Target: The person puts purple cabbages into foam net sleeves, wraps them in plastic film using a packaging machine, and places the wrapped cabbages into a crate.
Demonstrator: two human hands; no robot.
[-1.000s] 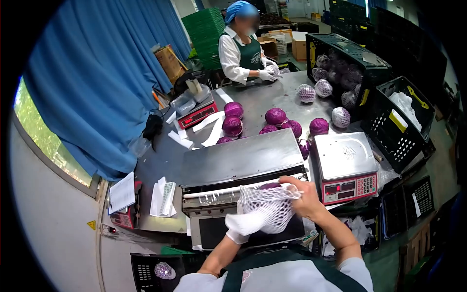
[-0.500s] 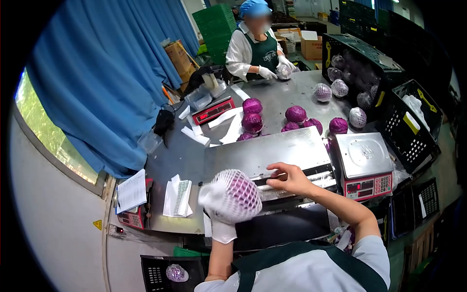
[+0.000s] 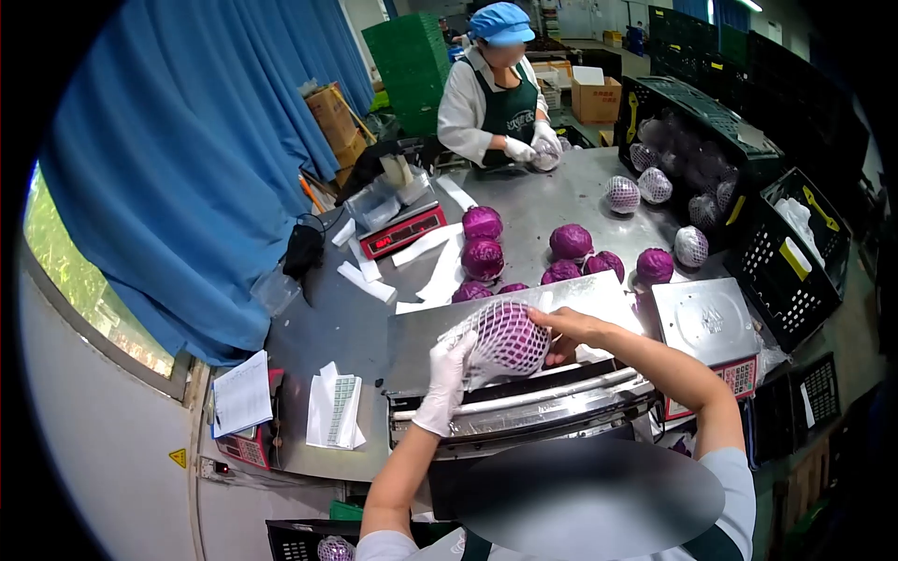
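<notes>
A purple cabbage [image 3: 513, 338] in a white foam net is held over the metal wrapping stand [image 3: 426, 327]. My left hand [image 3: 449, 376], in a white glove, closes on the net at the cabbage's left side. From the right, my bare right hand [image 3: 572, 331] has its fingers curled against the cabbage. The stand's front bar [image 3: 533, 397] runs below both hands. Bare purple cabbages [image 3: 570, 242] sit just beyond the stand, several in all. The palm sides of both hands are hidden.
Red scales stand at right [image 3: 706, 323], back left [image 3: 404, 231] and left [image 3: 248, 449]. Netted cabbages [image 3: 622, 194] lie near a black crate [image 3: 692, 140]. A co-worker [image 3: 496, 98] across the table [image 3: 552, 192] handles another netted cabbage. Papers [image 3: 334, 411] lie at left.
My left hand has brought the netted cabbage up and right over the stand. My right hand, free before, now touches the cabbage. The view has shifted slightly.
</notes>
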